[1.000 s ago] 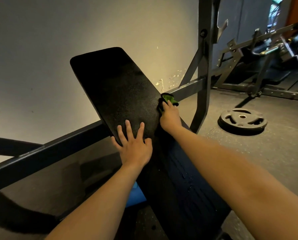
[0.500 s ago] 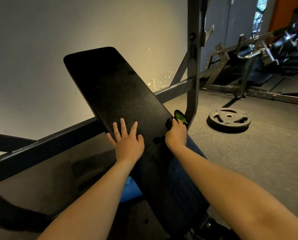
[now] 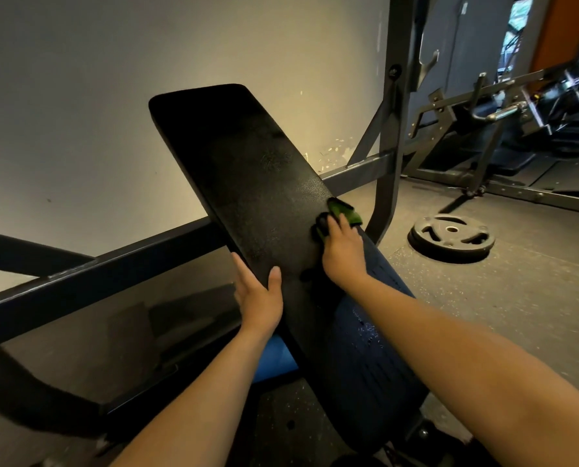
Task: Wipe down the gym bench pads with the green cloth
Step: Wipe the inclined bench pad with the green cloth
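Observation:
A long black bench pad (image 3: 247, 170) slants from upper left toward me. My right hand (image 3: 343, 254) grips the green cloth (image 3: 343, 210) against the pad's right edge, and only a crumpled part of the cloth shows past my fingers. My left hand (image 3: 259, 298) holds the pad's left edge lower down, thumb on top and fingers wrapped out of sight under the edge. A dark blue padded part (image 3: 375, 352) lies under my right forearm.
Grey steel frame bars (image 3: 112, 267) cross behind the pad, with an upright post (image 3: 390, 156) just right of the cloth. A weight plate (image 3: 449, 235) lies on the rubber floor. Another machine (image 3: 503, 129) stands at the back right. A blue pad (image 3: 274, 360) shows below.
My left hand has shifted from lying flat on the pad's top to gripping its left edge. My right hand with the cloth stays at the right edge after sliding down it.

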